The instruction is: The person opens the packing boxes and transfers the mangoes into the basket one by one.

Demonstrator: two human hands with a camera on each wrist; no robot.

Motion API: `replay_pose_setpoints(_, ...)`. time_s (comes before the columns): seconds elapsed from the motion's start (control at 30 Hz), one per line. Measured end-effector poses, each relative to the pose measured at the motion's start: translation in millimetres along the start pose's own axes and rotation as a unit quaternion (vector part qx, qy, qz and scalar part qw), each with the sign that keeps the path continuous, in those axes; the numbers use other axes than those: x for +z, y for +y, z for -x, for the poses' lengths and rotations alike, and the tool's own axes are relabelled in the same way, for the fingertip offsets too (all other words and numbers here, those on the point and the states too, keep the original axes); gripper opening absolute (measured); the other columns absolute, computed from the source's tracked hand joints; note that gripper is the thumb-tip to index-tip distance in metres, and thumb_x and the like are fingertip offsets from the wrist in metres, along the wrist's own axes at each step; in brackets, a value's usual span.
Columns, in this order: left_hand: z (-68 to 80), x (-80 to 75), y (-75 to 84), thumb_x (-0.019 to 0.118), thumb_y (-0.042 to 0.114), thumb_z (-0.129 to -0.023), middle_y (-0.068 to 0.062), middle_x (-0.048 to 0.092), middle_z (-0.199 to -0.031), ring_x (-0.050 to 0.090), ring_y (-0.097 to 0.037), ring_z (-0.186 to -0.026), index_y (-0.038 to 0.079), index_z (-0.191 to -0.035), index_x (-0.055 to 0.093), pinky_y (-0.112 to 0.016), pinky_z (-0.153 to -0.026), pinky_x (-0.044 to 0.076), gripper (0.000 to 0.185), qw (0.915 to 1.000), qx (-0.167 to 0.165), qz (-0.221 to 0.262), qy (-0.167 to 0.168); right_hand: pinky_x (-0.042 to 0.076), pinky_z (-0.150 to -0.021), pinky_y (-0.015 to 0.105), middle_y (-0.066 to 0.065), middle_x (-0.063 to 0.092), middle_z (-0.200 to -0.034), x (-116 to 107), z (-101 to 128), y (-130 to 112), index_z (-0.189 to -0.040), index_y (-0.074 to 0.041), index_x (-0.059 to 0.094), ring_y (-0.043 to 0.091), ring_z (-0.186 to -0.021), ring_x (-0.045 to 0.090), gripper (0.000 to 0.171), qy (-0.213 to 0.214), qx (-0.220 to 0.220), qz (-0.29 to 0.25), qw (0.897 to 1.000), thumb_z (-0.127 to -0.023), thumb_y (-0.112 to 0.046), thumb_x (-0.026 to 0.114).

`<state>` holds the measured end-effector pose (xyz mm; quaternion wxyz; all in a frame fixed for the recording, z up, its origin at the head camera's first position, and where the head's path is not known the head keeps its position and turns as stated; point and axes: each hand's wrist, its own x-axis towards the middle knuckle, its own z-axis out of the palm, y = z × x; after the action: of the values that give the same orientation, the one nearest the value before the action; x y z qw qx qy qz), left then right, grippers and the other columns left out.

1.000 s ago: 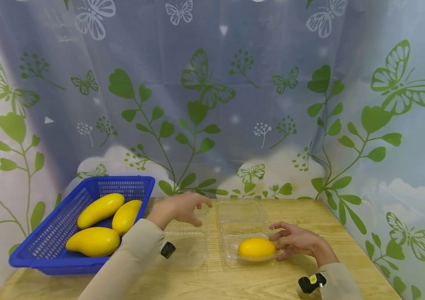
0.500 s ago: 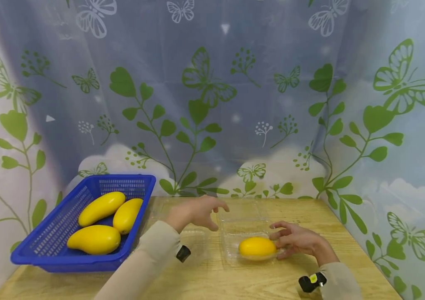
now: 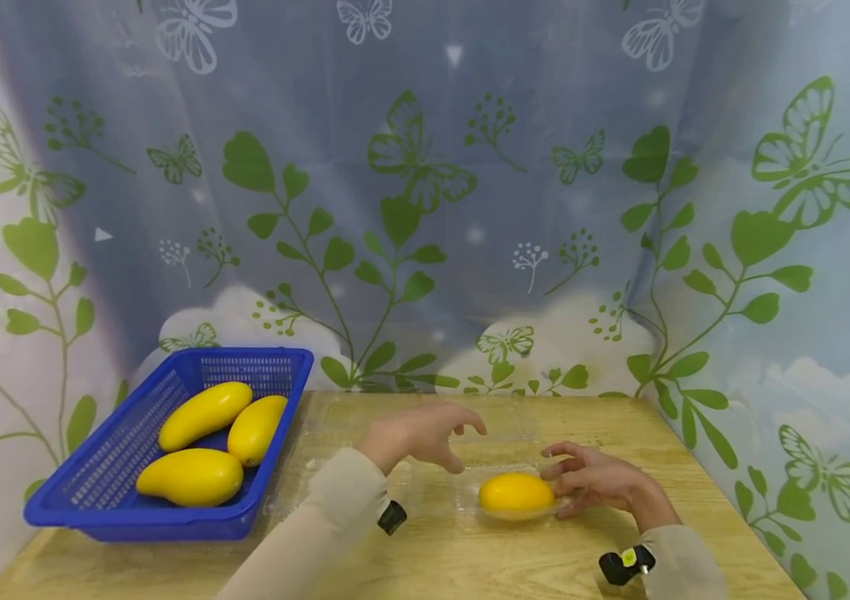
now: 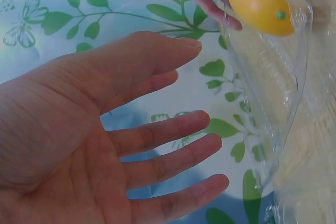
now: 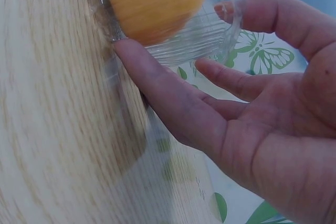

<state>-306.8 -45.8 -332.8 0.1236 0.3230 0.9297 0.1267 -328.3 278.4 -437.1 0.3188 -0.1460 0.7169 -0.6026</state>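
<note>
A yellow mango (image 3: 517, 496) lies in a clear plastic clamshell box (image 3: 468, 500), whose lid stands open toward the back. My right hand (image 3: 607, 485) is at the box's right side; in the right wrist view its thumb (image 5: 157, 85) and a fingertip (image 5: 224, 10) touch the clear wall. Above the table, just left of the mango, hovers my left hand (image 3: 421, 435), holding nothing. Its fingers are spread apart in the left wrist view, with the mango (image 4: 260, 4) beyond them.
On the left stands a blue plastic basket (image 3: 113, 527) holding 3 yellow mangoes (image 3: 191, 477). Another clear plastic box (image 3: 293, 487) lies between basket and mango box, partly behind the left sleeve. A printed curtain (image 3: 425, 267) hangs along the back of the wooden table (image 3: 545, 567).
My left hand has moved right, from over the left clear box to over the box with the mango. The right hand and the mangoes have stayed in place.
</note>
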Motion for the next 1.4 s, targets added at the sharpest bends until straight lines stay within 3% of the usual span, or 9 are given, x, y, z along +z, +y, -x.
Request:
replay_pose_setpoints(0.43,-8.6,12.2,10.3,0.082,0.022,-0.089,0.0,0.065,-0.135,0.061,-0.02,-0.124,0.031,-0.138,0.061,-0.035,-0.092,0.056,0.054,0.9999,-0.004,0.012,0.001,0.063,-0.089,0.047,0.033,0.042,-0.148,1.0,1.0,-0.8,-0.156,0.009,0.013,0.023,-0.103,0.068,0.076,0.002,0.004,-0.001,1.0,-0.099,-0.005,0.06)
replay_pose_setpoints(0.67,-12.8,14.0,8.3,0.082,0.021,-0.09,-0.001,0.065,-0.138,0.062,-0.02,-0.125,0.031,-0.14,0.06,-0.037,-0.094,0.057,0.055,0.9997,-0.004,0.024,-0.007,0.063,-0.088,0.047,0.039,0.035,-0.15,0.9,1.7,-2.1,-0.156,0.01,0.012,0.023,-0.105,0.068,0.076,0.002,-0.001,0.001,1.0,-0.099,-0.004,0.059)
replay_pose_setpoints(0.97,-24.6,20.6,10.4,0.081,0.024,-0.09,-0.001,0.065,-0.139,0.063,-0.02,-0.126,0.031,-0.141,0.059,-0.037,-0.096,0.057,0.056,0.9998,0.008,0.017,-0.007,0.063,-0.088,0.046,0.028,0.046,-0.144,-1.1,0.1,-0.6,-0.156,0.009,0.011,0.023,-0.103,0.069,0.074,0.0,0.005,-0.005,1.0,-0.099,-0.004,0.058)
replay_pose_setpoints(1.4,-39.5,34.2,22.8,0.083,0.023,-0.089,-0.003,0.064,-0.142,0.062,-0.021,-0.128,0.025,-0.141,0.06,-0.034,-0.097,0.057,0.057,0.9991,0.031,0.024,-0.016,0.063,-0.09,0.047,0.035,0.04,-0.149,0.4,0.1,0.3,-0.156,0.009,0.014,0.024,-0.105,0.068,0.075,0.004,0.007,-0.007,1.0,-0.098,-0.003,0.06)
